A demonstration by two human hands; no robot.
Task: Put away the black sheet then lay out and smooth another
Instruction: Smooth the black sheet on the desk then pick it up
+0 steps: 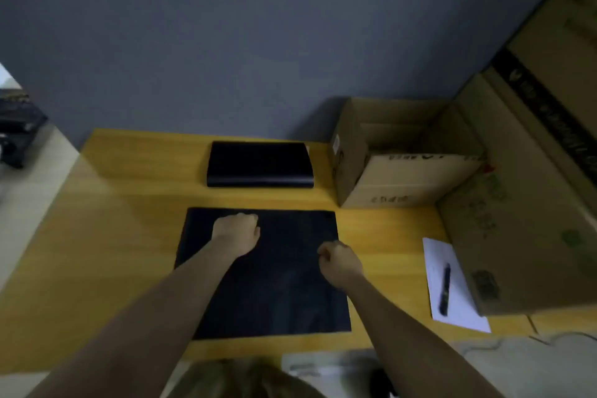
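Black sheet point(274, 284) lay flat on the tabletop point(97, 236); left hand point(237, 231) and right hand point(340, 263) rested clenched on it, grasping nothing visible.

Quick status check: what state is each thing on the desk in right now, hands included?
Black sheet: spread flat on the desk.
Black stack: folded, beyond the sheet.
Cardboard box: open at the top.
Pen: lying on white paper.
Left hand: fisted on the sheet.
Right hand: fisted at its right edge.

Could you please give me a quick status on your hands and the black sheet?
Left hand fisted on black sheet. Right hand closed at its right edge. Sheet flat on table. Nothing in the way.
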